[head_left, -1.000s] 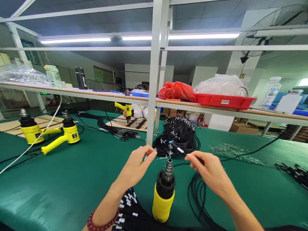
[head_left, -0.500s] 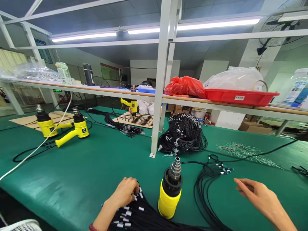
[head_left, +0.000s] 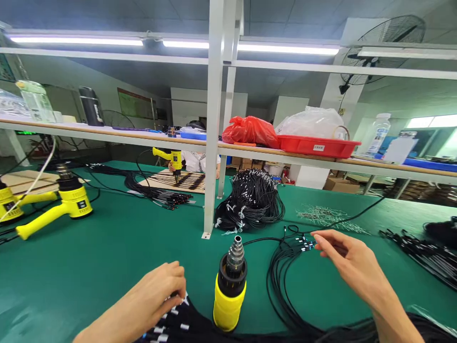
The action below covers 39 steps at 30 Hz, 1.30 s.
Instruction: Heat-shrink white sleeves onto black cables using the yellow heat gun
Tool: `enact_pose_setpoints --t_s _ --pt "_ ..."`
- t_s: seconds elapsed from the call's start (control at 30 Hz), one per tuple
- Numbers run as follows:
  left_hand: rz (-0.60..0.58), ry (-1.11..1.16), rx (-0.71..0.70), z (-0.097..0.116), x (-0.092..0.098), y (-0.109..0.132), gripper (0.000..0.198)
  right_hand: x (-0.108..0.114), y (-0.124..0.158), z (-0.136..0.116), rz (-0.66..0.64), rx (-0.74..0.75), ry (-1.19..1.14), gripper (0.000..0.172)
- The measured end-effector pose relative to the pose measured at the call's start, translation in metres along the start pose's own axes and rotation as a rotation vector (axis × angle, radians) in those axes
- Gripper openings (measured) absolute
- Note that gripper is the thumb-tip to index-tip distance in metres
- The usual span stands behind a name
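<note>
My left hand (head_left: 160, 288) is low in front of me, with curled fingers over a bundle of black cables (head_left: 200, 317) bearing white labels. What lies between its fingertips is hidden. My right hand (head_left: 352, 262) has thumb and fingertips pinched together at the white-and-blue ends of a second group of black cables (head_left: 282, 276), apparently on one cable end. Between my hands a yellow heat gun (head_left: 228, 305) stands upright, its stepped metal nozzle pointing up.
A large coil of black cables (head_left: 252, 200) lies behind the shelf post (head_left: 213, 143). Two more heat guns (head_left: 73, 200) stand at left. Across the table, a person's hand (head_left: 171, 166) holds another heat gun (head_left: 176, 164). Thin pale strands (head_left: 328, 216) and more cables (head_left: 421, 252) lie at right.
My view has turned right. My right hand has moved up and left to the cable ends, its fingertips now at them. My left hand stays by the labelled bundle.
</note>
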<state>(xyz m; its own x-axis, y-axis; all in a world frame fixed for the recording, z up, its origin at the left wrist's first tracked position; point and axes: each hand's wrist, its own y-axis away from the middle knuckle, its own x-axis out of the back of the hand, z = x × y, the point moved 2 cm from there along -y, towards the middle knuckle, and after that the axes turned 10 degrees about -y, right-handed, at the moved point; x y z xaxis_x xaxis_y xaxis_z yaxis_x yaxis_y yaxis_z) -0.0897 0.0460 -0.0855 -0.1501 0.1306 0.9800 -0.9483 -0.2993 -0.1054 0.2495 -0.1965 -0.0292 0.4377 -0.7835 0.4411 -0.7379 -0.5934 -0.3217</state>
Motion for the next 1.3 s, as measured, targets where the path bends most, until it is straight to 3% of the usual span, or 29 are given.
enact_pose_setpoints --t_s 0.1,0.2,0.27,0.37,0.47,0.53,0.67,0.87,1.07,1.3 --pt "0.164 -0.108 -0.031 0.029 0.043 -0.006 0.024 -0.006 0.013 -0.028 -0.02 0.093 -0.039 0.041" --pt "0.217 -0.146 -0.118 0.063 0.084 -0.008 0.026 -0.021 0.033 -0.059 -0.114 0.233 -0.053 0.03" --pt "0.248 -0.173 -0.192 0.086 0.102 -0.011 0.024 -0.035 0.049 -0.08 -0.242 0.347 -0.069 0.024" --pt "0.335 -0.216 -0.283 0.112 0.114 -0.02 0.021 -0.055 0.068 -0.105 -0.438 0.469 -0.118 0.026" --pt "0.387 -0.185 -0.287 0.122 0.113 -0.032 0.02 -0.067 0.071 -0.118 -0.58 0.441 -0.147 0.018" --pt "0.398 -0.129 -0.241 0.119 0.109 -0.038 0.016 -0.071 0.064 -0.121 -0.607 0.381 -0.131 0.019" --pt "0.357 -0.107 -0.062 0.103 0.099 -0.047 0.016 -0.073 0.045 -0.117 -0.553 0.297 -0.118 0.025" --pt "0.317 0.014 0.186 0.088 0.089 -0.06 0.035 -0.081 0.027 -0.109 -0.5 0.279 -0.131 0.024" --pt "0.307 0.306 0.178 0.083 0.081 -0.069 0.045 -0.088 0.015 -0.108 -0.429 0.322 -0.096 0.025" --pt "0.345 0.361 0.211 0.078 0.076 -0.073 0.041 -0.092 0.014 -0.105 -0.395 0.341 -0.043 0.023"
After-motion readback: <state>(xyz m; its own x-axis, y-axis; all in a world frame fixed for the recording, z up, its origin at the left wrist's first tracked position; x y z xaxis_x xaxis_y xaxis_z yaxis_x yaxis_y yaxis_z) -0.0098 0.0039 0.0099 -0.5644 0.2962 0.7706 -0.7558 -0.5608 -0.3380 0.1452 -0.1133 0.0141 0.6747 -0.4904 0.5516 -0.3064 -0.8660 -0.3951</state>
